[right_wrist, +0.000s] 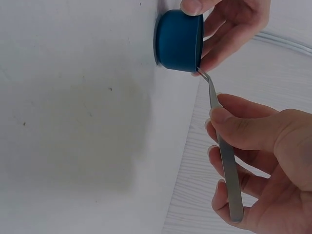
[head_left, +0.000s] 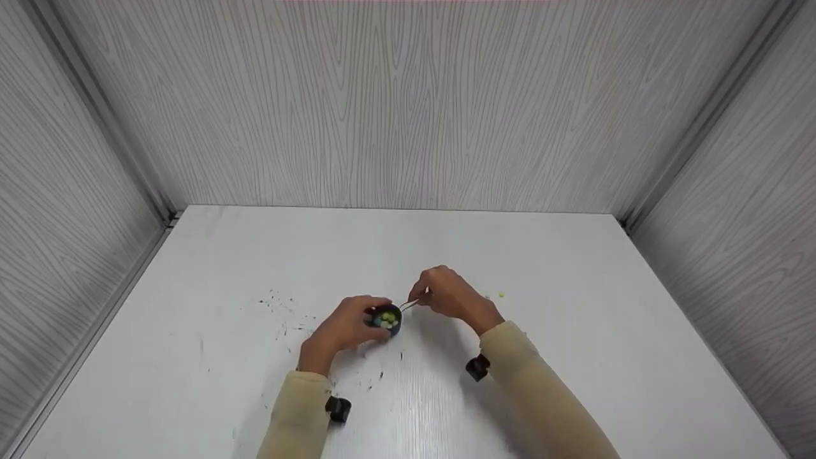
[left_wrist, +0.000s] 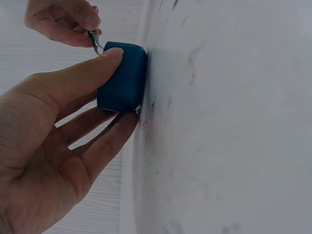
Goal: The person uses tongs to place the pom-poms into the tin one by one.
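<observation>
A small blue cup (right_wrist: 178, 41) stands upright on the white table, and several green and yellowish pieces (head_left: 386, 319) lie inside it. My left hand (head_left: 348, 324) grips the cup by its sides, with the thumb on the near side and fingers round the far side. Between thumb and fingers, my right hand (head_left: 446, 292) pinches metal tweezers (right_wrist: 229, 165). Their bent tips reach the cup's rim in the right wrist view; whether they grip a piece is hidden there.
A tiny yellow-green piece (head_left: 502, 294) lies on the table (head_left: 574, 331) right of my right hand. Dark specks (head_left: 284, 325) are scattered around the left forearm. Pale wood-grain panels (head_left: 395, 108) rise at the back and both sides.
</observation>
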Demonstrator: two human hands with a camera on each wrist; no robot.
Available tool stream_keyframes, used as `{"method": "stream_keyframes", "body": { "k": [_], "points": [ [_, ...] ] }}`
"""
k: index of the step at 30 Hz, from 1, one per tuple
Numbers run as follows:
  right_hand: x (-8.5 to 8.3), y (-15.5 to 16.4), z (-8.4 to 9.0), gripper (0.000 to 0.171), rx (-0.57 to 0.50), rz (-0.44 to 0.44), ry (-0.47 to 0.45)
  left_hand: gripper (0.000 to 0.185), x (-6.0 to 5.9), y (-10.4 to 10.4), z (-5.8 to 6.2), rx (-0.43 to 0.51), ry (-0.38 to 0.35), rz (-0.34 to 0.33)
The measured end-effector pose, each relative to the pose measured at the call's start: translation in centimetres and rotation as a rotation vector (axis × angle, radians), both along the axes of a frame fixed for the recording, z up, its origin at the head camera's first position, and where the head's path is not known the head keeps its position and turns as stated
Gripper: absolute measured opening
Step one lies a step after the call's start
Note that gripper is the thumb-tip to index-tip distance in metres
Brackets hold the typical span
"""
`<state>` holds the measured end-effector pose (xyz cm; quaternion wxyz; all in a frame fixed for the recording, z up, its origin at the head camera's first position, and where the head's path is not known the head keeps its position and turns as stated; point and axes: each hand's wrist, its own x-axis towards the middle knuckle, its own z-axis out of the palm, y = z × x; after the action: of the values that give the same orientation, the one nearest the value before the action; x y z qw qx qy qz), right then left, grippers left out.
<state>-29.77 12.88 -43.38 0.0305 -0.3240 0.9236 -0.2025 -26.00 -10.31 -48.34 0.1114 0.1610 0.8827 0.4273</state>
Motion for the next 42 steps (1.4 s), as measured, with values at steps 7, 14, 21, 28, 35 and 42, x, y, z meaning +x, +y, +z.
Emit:
{"method": "stream_keyframes", "body": {
  "k": [7,14,21,28,35,42],
  "points": [
    [-0.1,1.0,0.5,0.020,-0.016,0.018,0.037,0.062,0.0,0.0,-0.1,-0.015,-0.008,0.022],
    [-0.2,3.5,0.9,0.019,-0.045,-0.002,0.049,0.061,0.2,0.2,0.2,-0.012,-0.028,0.045],
    [-0.1,6.4,1.3,0.019,-0.073,-0.081,0.013,0.061,0.3,0.2,0.3,-0.008,-0.029,0.044],
    [-0.2,9.3,1.1,0.020,-0.099,-0.111,0.028,0.061,0.4,0.2,0.3,-0.023,-0.028,0.041],
    [-0.3,11.8,0.5,0.020,-0.076,-0.145,0.045,0.061,0.4,0.1,0.0,-0.018,-0.034,0.036],
    [-0.2,13.6,0.2,0.022,-0.058,-0.181,0.061,0.061,0.2,0.0,-0.1,-0.003,-0.031,0.033]
  ]
}}
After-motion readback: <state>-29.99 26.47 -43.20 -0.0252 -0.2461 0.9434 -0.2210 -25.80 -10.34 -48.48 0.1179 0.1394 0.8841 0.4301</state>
